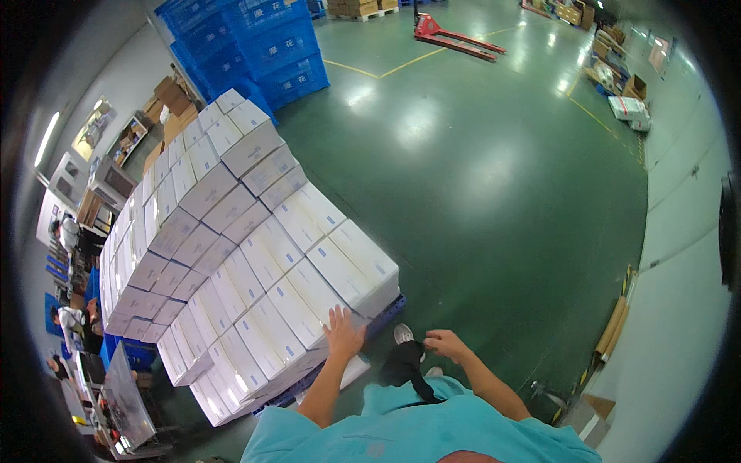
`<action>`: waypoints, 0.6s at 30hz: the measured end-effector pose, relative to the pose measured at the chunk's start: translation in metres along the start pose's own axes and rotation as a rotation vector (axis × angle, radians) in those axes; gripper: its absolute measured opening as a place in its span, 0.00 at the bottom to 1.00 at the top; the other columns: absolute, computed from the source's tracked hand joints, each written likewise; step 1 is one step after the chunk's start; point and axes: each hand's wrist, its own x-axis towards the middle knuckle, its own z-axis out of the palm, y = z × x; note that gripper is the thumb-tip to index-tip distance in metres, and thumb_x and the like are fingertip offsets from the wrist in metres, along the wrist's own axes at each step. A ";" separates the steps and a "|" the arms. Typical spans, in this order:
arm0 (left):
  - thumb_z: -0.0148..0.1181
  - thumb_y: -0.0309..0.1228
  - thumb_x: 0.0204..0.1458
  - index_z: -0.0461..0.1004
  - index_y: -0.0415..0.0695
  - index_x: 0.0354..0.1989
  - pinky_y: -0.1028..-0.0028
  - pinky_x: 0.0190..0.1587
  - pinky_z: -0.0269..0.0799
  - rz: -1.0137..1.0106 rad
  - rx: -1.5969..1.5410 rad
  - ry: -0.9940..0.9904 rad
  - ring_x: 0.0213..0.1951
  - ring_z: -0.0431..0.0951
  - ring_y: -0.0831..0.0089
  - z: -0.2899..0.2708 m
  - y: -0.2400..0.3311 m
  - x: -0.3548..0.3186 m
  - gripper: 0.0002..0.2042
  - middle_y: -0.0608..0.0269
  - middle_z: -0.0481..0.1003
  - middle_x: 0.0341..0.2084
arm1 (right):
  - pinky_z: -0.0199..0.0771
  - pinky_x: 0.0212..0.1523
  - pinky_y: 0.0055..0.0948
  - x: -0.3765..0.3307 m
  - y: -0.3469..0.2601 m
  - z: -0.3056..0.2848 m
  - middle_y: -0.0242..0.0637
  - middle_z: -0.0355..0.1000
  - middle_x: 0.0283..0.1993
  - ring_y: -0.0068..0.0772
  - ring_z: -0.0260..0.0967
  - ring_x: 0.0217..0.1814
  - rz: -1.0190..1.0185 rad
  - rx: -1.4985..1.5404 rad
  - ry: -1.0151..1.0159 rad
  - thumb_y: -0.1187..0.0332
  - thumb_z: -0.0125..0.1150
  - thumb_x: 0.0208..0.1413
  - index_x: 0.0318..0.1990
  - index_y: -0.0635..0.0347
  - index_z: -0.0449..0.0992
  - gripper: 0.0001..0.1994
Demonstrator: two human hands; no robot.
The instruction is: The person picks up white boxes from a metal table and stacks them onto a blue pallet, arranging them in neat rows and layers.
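A stack of white cartons [266, 332] with small blue labels stands on a blue pallet [390, 310], stepped higher toward its far left side. My left hand [343, 332] has its fingers spread at the near right edge of the lower cartons. It appears to rest against a carton there, holding nothing. Off to the right of the stack, my right hand [448, 345] hangs over the floor with fingers curled in. Nothing shows in it. A flat white piece [351, 378] lies low beside the pallet, partly behind my left forearm.
Blue crates [255, 50] are piled beyond the stack. A red pallet jack [455, 38] stands far off on the green floor [463, 193]. Cardboard tubes [612, 328] lean at the right wall. Two people [73, 320] are at the far left, near a metal table [127, 401].
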 end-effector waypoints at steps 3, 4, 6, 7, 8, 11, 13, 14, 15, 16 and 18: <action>0.53 0.47 0.49 0.50 0.37 0.63 0.41 0.61 0.37 -0.005 0.008 0.026 0.67 0.39 0.53 -0.007 0.018 0.047 0.37 0.49 0.43 0.65 | 0.67 0.46 0.27 0.064 -0.063 0.004 0.41 0.69 0.52 0.34 0.66 0.54 -0.149 -0.190 -0.034 0.64 0.58 0.51 0.55 0.71 0.64 0.26; 0.53 0.47 0.49 0.50 0.37 0.63 0.41 0.61 0.36 -0.010 0.001 0.042 0.67 0.39 0.54 -0.007 0.021 0.058 0.37 0.49 0.43 0.65 | 0.66 0.47 0.27 0.081 -0.080 0.008 0.42 0.69 0.52 0.35 0.66 0.54 -0.152 -0.224 -0.004 0.64 0.59 0.51 0.55 0.72 0.64 0.26; 0.53 0.47 0.49 0.50 0.36 0.62 0.41 0.61 0.35 -0.039 -0.009 0.081 0.67 0.38 0.54 -0.008 0.023 0.080 0.37 0.49 0.42 0.65 | 0.65 0.49 0.27 0.112 -0.117 0.012 0.44 0.68 0.53 0.36 0.65 0.55 -0.135 -0.290 0.010 0.64 0.59 0.51 0.55 0.72 0.63 0.27; 0.51 0.49 0.50 0.50 0.35 0.62 0.40 0.61 0.33 -0.073 -0.013 0.059 0.67 0.38 0.55 -0.009 0.022 0.085 0.38 0.49 0.42 0.66 | 0.64 0.51 0.27 0.125 -0.137 0.015 0.45 0.67 0.54 0.36 0.64 0.56 -0.119 -0.314 -0.008 0.63 0.59 0.51 0.56 0.71 0.62 0.28; 0.50 0.50 0.50 0.49 0.34 0.63 0.40 0.61 0.32 -0.112 -0.013 0.046 0.67 0.37 0.55 -0.010 0.020 0.092 0.38 0.49 0.41 0.66 | 0.63 0.53 0.28 0.142 -0.156 0.018 0.46 0.66 0.55 0.36 0.63 0.57 -0.103 -0.342 -0.030 0.63 0.59 0.51 0.57 0.71 0.61 0.29; 0.51 0.52 0.49 0.46 0.32 0.63 0.38 0.60 0.29 -0.171 -0.051 0.024 0.67 0.35 0.53 -0.005 0.015 0.108 0.42 0.46 0.40 0.66 | 0.60 0.55 0.27 0.184 -0.182 0.041 0.44 0.68 0.52 0.33 0.64 0.54 -0.023 -0.223 0.054 0.62 0.59 0.51 0.55 0.71 0.63 0.27; 0.52 0.53 0.48 0.46 0.32 0.63 0.37 0.60 0.29 -0.240 -0.066 0.035 0.67 0.35 0.53 -0.006 0.019 0.115 0.43 0.45 0.40 0.65 | 0.61 0.53 0.26 0.198 -0.195 0.056 0.40 0.70 0.48 0.29 0.65 0.50 0.029 -0.127 0.176 0.62 0.59 0.52 0.53 0.71 0.66 0.25; 0.52 0.54 0.47 0.46 0.31 0.63 0.36 0.59 0.29 -0.271 -0.076 0.042 0.67 0.35 0.52 -0.008 0.021 0.118 0.44 0.44 0.40 0.65 | 0.60 0.52 0.27 0.211 -0.183 0.052 0.39 0.70 0.49 0.28 0.65 0.50 0.003 -0.076 0.069 0.63 0.57 0.53 0.53 0.70 0.66 0.23; 0.54 0.58 0.43 0.45 0.29 0.62 0.35 0.58 0.28 -0.286 -0.057 0.052 0.67 0.35 0.50 -0.010 0.026 0.121 0.48 0.42 0.41 0.65 | 0.60 0.52 0.27 0.223 -0.167 0.037 0.38 0.69 0.49 0.28 0.64 0.50 -0.018 -0.029 -0.027 0.65 0.55 0.54 0.52 0.69 0.67 0.21; 0.55 0.59 0.42 0.45 0.28 0.62 0.34 0.58 0.28 -0.319 -0.062 0.052 0.67 0.35 0.49 -0.007 0.030 0.124 0.50 0.41 0.41 0.64 | 0.60 0.52 0.27 0.234 -0.159 0.024 0.37 0.69 0.50 0.28 0.64 0.50 -0.036 0.018 -0.116 0.66 0.54 0.55 0.52 0.68 0.68 0.19; 0.56 0.61 0.40 0.44 0.27 0.61 0.33 0.57 0.28 -0.372 -0.066 0.052 0.66 0.36 0.47 0.002 0.034 0.131 0.52 0.38 0.41 0.64 | 0.58 0.54 0.26 0.240 -0.175 0.013 0.36 0.69 0.50 0.27 0.63 0.52 0.095 0.000 -0.128 0.65 0.51 0.57 0.51 0.66 0.70 0.18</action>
